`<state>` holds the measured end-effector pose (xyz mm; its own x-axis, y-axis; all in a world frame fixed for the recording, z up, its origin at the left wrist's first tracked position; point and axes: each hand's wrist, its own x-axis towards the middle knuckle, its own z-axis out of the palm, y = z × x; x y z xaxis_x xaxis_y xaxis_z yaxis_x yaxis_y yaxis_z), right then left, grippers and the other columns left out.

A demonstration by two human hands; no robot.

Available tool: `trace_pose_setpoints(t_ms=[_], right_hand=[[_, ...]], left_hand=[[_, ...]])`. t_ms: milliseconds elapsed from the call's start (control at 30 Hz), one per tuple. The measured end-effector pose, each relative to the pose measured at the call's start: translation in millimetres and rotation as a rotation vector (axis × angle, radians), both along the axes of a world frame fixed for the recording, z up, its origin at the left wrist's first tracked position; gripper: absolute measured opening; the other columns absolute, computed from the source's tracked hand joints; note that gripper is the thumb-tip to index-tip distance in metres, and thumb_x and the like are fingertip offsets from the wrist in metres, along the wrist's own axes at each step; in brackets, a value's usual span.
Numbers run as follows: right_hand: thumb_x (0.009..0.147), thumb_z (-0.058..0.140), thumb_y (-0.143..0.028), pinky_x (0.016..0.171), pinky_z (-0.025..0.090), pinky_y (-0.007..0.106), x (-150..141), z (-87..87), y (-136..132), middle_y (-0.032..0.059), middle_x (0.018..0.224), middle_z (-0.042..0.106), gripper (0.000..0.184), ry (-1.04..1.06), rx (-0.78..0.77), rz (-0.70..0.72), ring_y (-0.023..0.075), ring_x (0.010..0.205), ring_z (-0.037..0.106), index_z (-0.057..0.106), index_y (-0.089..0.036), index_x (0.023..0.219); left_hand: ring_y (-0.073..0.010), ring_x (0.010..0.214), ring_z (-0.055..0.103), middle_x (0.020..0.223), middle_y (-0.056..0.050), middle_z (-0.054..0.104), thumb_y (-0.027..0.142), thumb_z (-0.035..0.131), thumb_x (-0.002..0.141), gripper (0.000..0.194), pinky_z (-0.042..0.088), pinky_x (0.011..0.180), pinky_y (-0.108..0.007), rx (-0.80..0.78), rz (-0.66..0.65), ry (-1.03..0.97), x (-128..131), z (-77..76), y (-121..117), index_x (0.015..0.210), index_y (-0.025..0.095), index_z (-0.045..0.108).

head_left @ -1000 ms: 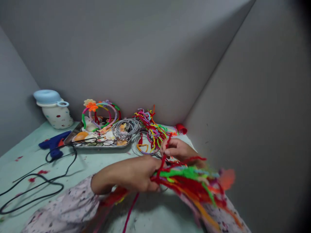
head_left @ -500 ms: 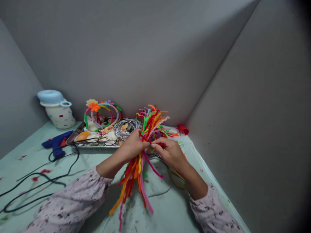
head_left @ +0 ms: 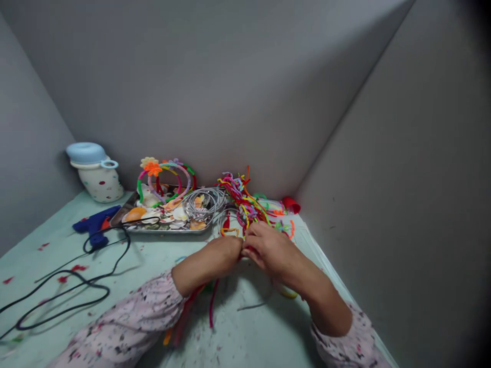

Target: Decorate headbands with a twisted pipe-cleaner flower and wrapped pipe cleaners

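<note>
Where grey walls (head_left: 230, 92) surround a red-flecked, pale green tabletop (head_left: 153, 258), the left hand (head_left: 225, 253) above it grips a mostly hidden bundle of fuzzy strands (head_left: 187, 309), ends showing below the wrist; the right hand (head_left: 267, 249), just beside, pinches something red (head_left: 251, 251).

Pale green on the table (head_left: 149, 263) — with red spots. Soft pink on the sleeves (head_left: 148, 309), with little dark and red specks. Red, orange and dark pink on the near fuzzy sticks (head_left: 187, 311). White with coloured dots on the cup (head_left: 100, 184) — light blue on its lid (head_left: 86, 153). Dark blue on the glue gun (head_left: 95, 224), black on the cord (head_left: 100, 284).
</note>
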<state>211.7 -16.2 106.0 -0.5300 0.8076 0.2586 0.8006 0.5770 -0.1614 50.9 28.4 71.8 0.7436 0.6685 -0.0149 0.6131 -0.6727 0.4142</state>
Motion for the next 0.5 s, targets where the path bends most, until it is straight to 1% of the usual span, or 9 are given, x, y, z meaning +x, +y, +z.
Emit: trace_pose_setpoints(t_ms=[67,100,167,233,300,367,433,500], right_hand=[[0.084,0.056,-0.020,0.068,0.038,0.025,5.1,3.7,0.3,0.0046,0.086,0.062,0.010,0.082,-0.136,0.012,0.0141,0.077,0.052,0.064,-0.017,0.080],[0.083,0.057,-0.021,0.067,0.038,0.024,8.2,5.5,0.7,0.0032,0.083,0.062,0.008,0.120,-0.225,0.022,0.0129,0.074,0.053,0.065,-0.017,0.082],[0.081,0.061,-0.023,0.064,0.038,0.023,16.2,8.2,2.7,0.0002,0.077,0.063,0.008,0.202,-0.426,0.057,0.0111,0.069,0.053,0.066,-0.017,0.082],[0.079,0.063,-0.027,0.060,0.037,0.021,26.0,8.5,7.2,-0.0015,0.073,0.061,0.012,0.306,-0.652,0.108,0.0100,0.066,0.051,0.066,-0.016,0.082],[0.078,0.065,-0.032,0.055,0.035,0.019,36.6,6.2,14.1,-0.0029,0.068,0.057,0.018,0.417,-0.877,0.134,0.0085,0.060,0.048,0.065,-0.015,0.082],[0.075,0.068,-0.036,0.054,0.034,0.019,45.9,1.4,22.3,-0.0034,0.067,0.056,0.023,0.532,-1.023,0.169,0.0078,0.059,0.046,0.065,-0.014,0.080],[0.073,0.070,-0.036,0.059,0.037,0.020,52.5,-5.3,29.7,-0.0029,0.069,0.057,0.024,0.686,-1.059,0.180,0.0084,0.062,0.048,0.064,-0.014,0.079],[0.072,0.071,-0.036,0.065,0.040,0.022,56.5,-14.5,33.5,-0.0017,0.074,0.060,0.024,0.840,-1.062,0.174,0.0095,0.067,0.052,0.063,-0.014,0.079]], left_hand=[[-0.0215,0.067,0.061,0.079,-0.013,0.068,0.012,0.048,0.076,0.021,0.043,0.060,-0.029,-0.016,-0.066,0.107,0.2,6.8,-3.5,0.085,0.012,0.067],[-0.0198,0.065,0.060,0.079,-0.011,0.068,0.011,0.049,0.074,0.022,0.042,0.058,-0.027,-0.034,-0.122,0.161,0.6,10.9,-5.6,0.086,0.013,0.067],[-0.0172,0.060,0.057,0.076,-0.008,0.067,0.011,0.055,0.070,0.021,0.039,0.053,-0.025,-0.092,-0.224,0.232,1.2,19.6,-10.1,0.086,0.015,0.068],[-0.0166,0.057,0.053,0.072,-0.006,0.065,0.017,0.063,0.066,0.017,0.036,0.049,-0.025,-0.162,-0.253,0.287,0.6,28.7,-14.0,0.082,0.014,0.068],[-0.0154,0.058,0.052,0.072,-0.003,0.063,0.030,0.070,0.065,0.024,0.036,0.050,-0.024,-0.270,-0.313,0.206,-1.6,37.6,-15.8,0.085,0.015,0.067],[-0.0137,0.066,0.052,0.080,0.001,0.062,0.035,0.072,0.066,0.033,0.038,0.056,-0.022,-0.351,-0.385,0.031,-4.9,45.8,-15.1,0.094,0.019,0.065],[-0.0114,0.064,0.049,0.076,0.004,0.058,0.040,0.071,0.068,0.034,0.035,0.056,-0.020,-0.394,-0.386,-0.074,-7.9,52.4,-12.2,0.094,0.020,0.064],[-0.0094,0.060,0.044,0.068,0.006,0.052,0.045,0.067,0.070,0.032,0.031,0.054,-0.020,-0.454,-0.343,-0.151,-9.5,56.4,-8.2,0.088,0.018,0.064]])
